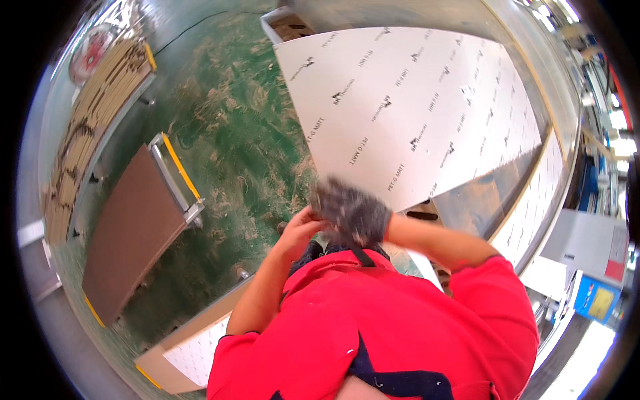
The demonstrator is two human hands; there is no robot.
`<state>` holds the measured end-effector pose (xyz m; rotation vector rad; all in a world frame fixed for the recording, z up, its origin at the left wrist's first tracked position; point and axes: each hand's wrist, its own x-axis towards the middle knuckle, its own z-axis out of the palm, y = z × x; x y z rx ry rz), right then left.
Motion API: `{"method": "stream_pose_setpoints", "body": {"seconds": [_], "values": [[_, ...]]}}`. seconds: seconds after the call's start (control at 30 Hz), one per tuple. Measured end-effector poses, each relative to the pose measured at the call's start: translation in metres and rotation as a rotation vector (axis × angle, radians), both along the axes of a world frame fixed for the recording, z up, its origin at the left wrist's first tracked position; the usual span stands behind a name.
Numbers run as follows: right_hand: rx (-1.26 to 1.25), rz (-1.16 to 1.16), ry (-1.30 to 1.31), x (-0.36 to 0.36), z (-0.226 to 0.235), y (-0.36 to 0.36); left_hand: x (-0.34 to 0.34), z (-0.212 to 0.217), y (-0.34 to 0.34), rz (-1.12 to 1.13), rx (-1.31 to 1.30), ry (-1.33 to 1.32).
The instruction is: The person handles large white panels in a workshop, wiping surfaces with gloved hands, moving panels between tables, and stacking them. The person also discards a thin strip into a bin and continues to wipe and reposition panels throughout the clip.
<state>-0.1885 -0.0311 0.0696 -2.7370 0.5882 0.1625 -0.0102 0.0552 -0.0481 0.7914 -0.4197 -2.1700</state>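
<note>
In front of my waist, my bare left hand (301,235) meets my right hand (353,212), which wears a dark work glove. The left fingers are bent and closed against the glove's finger end; what they grip, if anything, is hidden. Motion smears the gloved fingers, so their pose is unclear. Just beyond the hands lies a large white board (417,110) with dark print repeated across its surface, its near corner close to the glove. Both hands appear apart from that board.
A cart with a brown panel (133,230) and a yellow-edged metal frame stands at left. Beyond it is a stack of brown sheets (100,123). Dust covers the green floor (227,127). Another printed board (200,350) lies at lower left. A grey machine cabinet (587,243) stands at right.
</note>
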Motion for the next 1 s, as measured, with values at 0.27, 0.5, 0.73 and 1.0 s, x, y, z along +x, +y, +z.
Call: {"method": "stream_pose_setpoints", "body": {"seconds": [0.27,0.5,0.73,1.0], "values": [[-0.228,-0.472,-0.497,-0.136,0.062,0.042,-0.084,0.048,-0.023,0.072,0.124,0.220],[-0.380,-0.637,-0.310,-0.207,0.051,0.036,-0.180,0.101,-0.030,0.188,-0.068,-0.182],[-0.638,-0.785,-0.256,-0.337,0.074,0.005,-0.163,0.117,0.005,0.246,-0.050,-0.254],[-0.819,-0.835,-0.054,-0.484,0.084,-0.047,-0.026,0.088,0.090,0.359,0.105,-0.307]]}}
